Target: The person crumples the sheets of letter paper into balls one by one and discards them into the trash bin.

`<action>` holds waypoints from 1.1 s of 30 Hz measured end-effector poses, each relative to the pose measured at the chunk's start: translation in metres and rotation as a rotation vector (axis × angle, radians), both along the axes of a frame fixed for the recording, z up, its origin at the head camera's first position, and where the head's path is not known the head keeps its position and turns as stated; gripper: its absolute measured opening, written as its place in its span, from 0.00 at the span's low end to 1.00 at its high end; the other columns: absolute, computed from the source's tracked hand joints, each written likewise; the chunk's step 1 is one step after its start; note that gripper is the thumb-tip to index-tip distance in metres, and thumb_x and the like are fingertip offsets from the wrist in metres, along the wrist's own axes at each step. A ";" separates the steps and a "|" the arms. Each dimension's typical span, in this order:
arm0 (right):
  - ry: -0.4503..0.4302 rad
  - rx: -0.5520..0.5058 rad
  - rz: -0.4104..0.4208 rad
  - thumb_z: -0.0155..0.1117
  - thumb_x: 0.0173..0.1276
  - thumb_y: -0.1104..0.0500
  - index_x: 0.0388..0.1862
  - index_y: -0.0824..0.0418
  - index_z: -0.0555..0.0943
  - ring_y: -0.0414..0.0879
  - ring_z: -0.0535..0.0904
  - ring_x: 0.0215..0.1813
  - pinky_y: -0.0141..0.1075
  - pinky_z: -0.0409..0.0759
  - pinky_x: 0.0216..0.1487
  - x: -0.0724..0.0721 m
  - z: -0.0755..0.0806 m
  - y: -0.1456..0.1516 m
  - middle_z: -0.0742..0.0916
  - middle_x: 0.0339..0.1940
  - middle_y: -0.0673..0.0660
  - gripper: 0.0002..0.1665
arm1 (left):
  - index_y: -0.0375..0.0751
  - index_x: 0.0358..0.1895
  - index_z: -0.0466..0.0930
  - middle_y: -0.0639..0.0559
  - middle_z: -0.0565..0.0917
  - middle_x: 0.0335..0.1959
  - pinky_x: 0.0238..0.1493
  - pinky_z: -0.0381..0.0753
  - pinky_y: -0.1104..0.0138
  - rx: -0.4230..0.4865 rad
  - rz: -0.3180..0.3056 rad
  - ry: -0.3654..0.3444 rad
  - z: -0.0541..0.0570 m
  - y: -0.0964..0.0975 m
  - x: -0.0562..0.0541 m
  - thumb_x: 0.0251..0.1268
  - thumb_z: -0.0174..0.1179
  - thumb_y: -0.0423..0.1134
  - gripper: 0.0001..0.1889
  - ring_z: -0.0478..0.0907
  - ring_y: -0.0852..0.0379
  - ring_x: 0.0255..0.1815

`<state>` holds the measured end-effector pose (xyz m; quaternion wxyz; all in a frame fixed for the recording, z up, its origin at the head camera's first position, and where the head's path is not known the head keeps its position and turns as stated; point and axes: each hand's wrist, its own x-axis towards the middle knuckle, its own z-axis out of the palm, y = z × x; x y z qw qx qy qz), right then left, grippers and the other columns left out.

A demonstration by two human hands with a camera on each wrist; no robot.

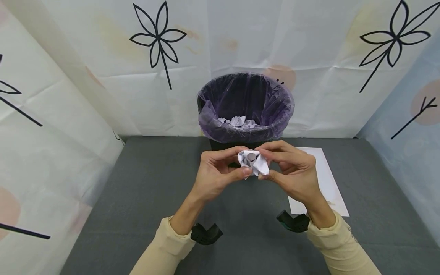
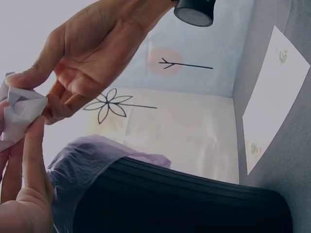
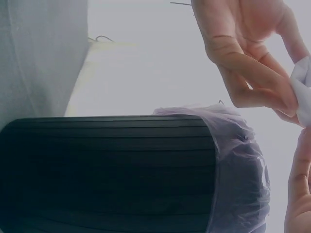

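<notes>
A crumpled piece of white paper (image 1: 254,163) is held up above the table, just in front of the bin, with a small opening in its folds facing up. My left hand (image 1: 216,172) pinches its left side between thumb and fingers. On the other side, my right hand (image 1: 295,168) pinches it the same way. Both hands and the crumpled paper (image 2: 24,114) also appear in the left wrist view. Only part of the paper (image 3: 302,92) shows at the right edge of the right wrist view.
Behind the hands stands a black bin (image 3: 107,170) lined with a purple bag (image 1: 220,128). Several crumpled papers (image 1: 238,121) lie inside it. A flat white sheet (image 1: 331,187) with faint marks lies on the grey table (image 1: 144,198) at right. Patterned cloth walls (image 1: 103,103) enclose the table.
</notes>
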<state>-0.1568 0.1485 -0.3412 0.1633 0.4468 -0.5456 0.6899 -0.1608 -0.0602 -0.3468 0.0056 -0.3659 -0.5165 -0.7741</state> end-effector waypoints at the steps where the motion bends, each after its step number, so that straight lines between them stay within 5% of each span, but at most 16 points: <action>1: 0.003 0.006 -0.002 0.77 0.58 0.69 0.55 0.76 0.83 0.53 0.81 0.51 0.34 0.84 0.45 0.000 0.000 0.000 0.85 0.53 0.65 0.26 | 0.12 0.54 0.76 0.45 0.86 0.49 0.37 0.86 0.67 0.000 0.007 -0.002 0.000 0.000 0.000 0.61 0.74 0.35 0.28 0.82 0.54 0.41; 10: 0.009 0.043 0.040 0.75 0.62 0.67 0.58 0.76 0.81 0.53 0.81 0.55 0.35 0.83 0.51 0.000 -0.001 0.002 0.83 0.55 0.65 0.27 | 0.09 0.50 0.76 0.53 0.88 0.43 0.33 0.83 0.70 0.022 0.066 -0.006 -0.002 0.002 -0.001 0.60 0.74 0.34 0.27 0.81 0.58 0.34; 16: -0.084 0.043 0.093 0.66 0.72 0.62 0.61 0.74 0.80 0.53 0.81 0.52 0.36 0.85 0.44 0.001 -0.001 0.006 0.82 0.58 0.67 0.23 | 0.09 0.49 0.76 0.52 0.88 0.42 0.33 0.84 0.70 0.049 0.090 -0.050 0.003 0.004 0.001 0.58 0.74 0.29 0.25 0.83 0.58 0.33; 22: -0.180 -0.042 0.154 0.71 0.65 0.71 0.60 0.79 0.78 0.52 0.82 0.54 0.38 0.86 0.45 -0.001 -0.001 0.004 0.84 0.54 0.67 0.26 | 0.11 0.48 0.79 0.53 0.88 0.38 0.33 0.83 0.70 0.019 0.142 -0.069 0.006 0.005 0.003 0.56 0.74 0.25 0.21 0.81 0.59 0.30; 28: -0.233 0.074 0.056 0.72 0.64 0.70 0.59 0.83 0.77 0.51 0.81 0.54 0.42 0.85 0.51 0.002 0.004 0.003 0.84 0.54 0.63 0.27 | 0.16 0.45 0.83 0.39 0.89 0.38 0.33 0.85 0.66 -0.043 0.228 -0.091 0.008 0.007 0.005 0.51 0.71 0.16 0.15 0.83 0.56 0.29; 33: -0.195 0.093 -0.039 0.73 0.63 0.71 0.54 0.84 0.78 0.51 0.81 0.52 0.42 0.85 0.49 0.005 0.005 -0.001 0.84 0.51 0.64 0.24 | 0.18 0.44 0.84 0.26 0.85 0.42 0.35 0.86 0.64 -0.065 0.257 -0.116 0.011 0.008 0.006 0.50 0.70 0.15 0.15 0.84 0.54 0.31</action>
